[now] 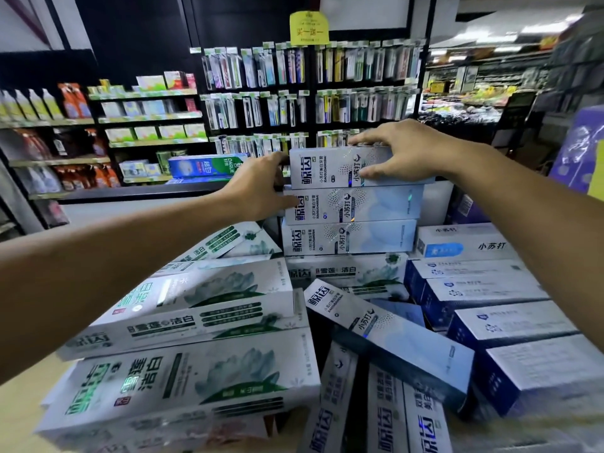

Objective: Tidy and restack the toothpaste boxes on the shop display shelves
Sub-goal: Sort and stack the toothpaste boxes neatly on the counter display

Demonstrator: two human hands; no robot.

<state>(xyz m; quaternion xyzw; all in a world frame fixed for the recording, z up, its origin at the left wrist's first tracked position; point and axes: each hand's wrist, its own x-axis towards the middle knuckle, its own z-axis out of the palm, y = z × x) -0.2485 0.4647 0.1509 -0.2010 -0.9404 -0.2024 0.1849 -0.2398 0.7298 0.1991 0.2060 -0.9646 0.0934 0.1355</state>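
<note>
Top box (340,168) sits on a stack (353,206) of two matching pale-blue ones, back middle of the display. Its long axis runs left-right with the front face toward the camera and the brand end at the left, so the print reads sideways: 小苏打 and XIAOSUDAMEIBAI. Right hand (402,152) clamps it from above, fingers spread along the top edge, thumb on the front. Left hand (258,188) has its fingers curled round the left end, thumb down on the box below. Green boxes (196,380) on the left say 雪莲洁白. One blue box (385,331) lies tilted in the middle gap. Behind there's a DARLIE box (209,165) and a yellow tag (309,27) reading 买一送一.
</note>
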